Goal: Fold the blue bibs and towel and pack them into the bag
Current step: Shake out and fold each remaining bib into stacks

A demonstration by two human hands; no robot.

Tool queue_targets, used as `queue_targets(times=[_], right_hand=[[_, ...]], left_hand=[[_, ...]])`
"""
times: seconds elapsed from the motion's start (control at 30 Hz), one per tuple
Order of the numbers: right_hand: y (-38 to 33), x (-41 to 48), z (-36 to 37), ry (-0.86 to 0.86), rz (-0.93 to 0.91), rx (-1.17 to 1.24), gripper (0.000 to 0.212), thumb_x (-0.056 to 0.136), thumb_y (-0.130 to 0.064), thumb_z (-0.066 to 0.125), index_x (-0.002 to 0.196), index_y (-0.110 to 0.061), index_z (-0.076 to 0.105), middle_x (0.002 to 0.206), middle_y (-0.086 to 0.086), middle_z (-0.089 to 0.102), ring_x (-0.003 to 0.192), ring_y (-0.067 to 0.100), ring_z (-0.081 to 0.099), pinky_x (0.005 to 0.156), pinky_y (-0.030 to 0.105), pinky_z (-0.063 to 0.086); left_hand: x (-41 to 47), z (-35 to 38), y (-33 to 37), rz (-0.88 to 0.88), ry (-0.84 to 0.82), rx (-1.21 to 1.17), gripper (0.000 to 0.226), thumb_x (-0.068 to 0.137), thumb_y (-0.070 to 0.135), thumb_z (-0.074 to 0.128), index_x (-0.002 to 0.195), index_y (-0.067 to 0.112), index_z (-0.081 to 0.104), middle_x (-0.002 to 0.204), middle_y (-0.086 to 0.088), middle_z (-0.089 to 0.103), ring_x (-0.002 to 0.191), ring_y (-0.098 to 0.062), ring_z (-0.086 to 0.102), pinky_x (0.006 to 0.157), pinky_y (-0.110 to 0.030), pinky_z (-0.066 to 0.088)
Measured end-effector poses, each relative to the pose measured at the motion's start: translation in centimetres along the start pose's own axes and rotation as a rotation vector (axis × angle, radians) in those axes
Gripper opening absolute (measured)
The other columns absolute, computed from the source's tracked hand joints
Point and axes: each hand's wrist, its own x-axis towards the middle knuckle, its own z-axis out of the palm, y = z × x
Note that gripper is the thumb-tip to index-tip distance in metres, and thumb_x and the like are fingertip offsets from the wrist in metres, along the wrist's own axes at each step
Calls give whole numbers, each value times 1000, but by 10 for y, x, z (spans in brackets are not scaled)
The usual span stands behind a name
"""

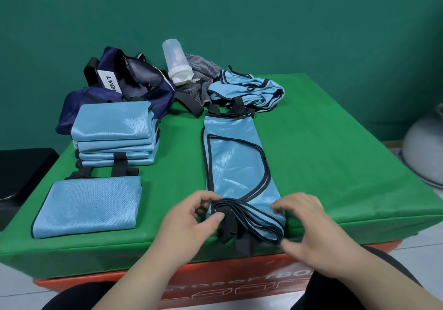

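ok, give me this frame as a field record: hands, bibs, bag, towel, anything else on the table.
surface: green table
left hand: pinches near end of long bib
right hand: over same end, right side; blurred, grip unclear
stack of folded bibs: back left, in front of navy bag
single folded bib: front left, flat
unfolded bibs: heap, back right
towel: grey, crumpled, between bag and heap
bottle: tilted, on towel
packed: no bibs seen in bag

A translucent plastic bottle with white cap [176, 62] tilts well beyond the left hand [191, 221]. An orange printed box [239, 283] sits below that hand, under a green padded mat [335, 166].
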Motion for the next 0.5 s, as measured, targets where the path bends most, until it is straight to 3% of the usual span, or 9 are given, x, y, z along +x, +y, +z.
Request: queue_targets(times=[0.2,0.33,0.43,0.5], right_hand=[[-12,13,0,154,148,209,46,71,-30,61,106,-58,56,107,-25,64,102,-1,61,88,8,40],[-9,16,3,272,208,468,64,73,7,72,95,-53,64,95,-22,70,90,-1,65,85,11,47],[-8,18,2,292,249,648,52,72,7,68,88,-43,68,85,-18,70,82,2,65,80,14,49],[-7,18,0,268,269,713,40,70,3,65,82,-34,69,78,-13,69,76,4,63,74,14,48]], left_hand=[[5,1,3,-23,18,-48,41,83,14,77,98,50,65,88,10,70,75,-10,61,77,-30,51],[8,-2,6,-41,-11,-112,33,80,20,79,97,46,68,82,-11,68,66,-21,56,64,-29,44],[10,-5,6,-48,-67,-126,30,70,37,74,99,44,68,71,-9,64,60,-23,48,63,-32,40],[9,-6,7,-26,-91,-129,32,65,44,74,97,43,70,78,-7,69,66,-34,56,66,-40,49]])
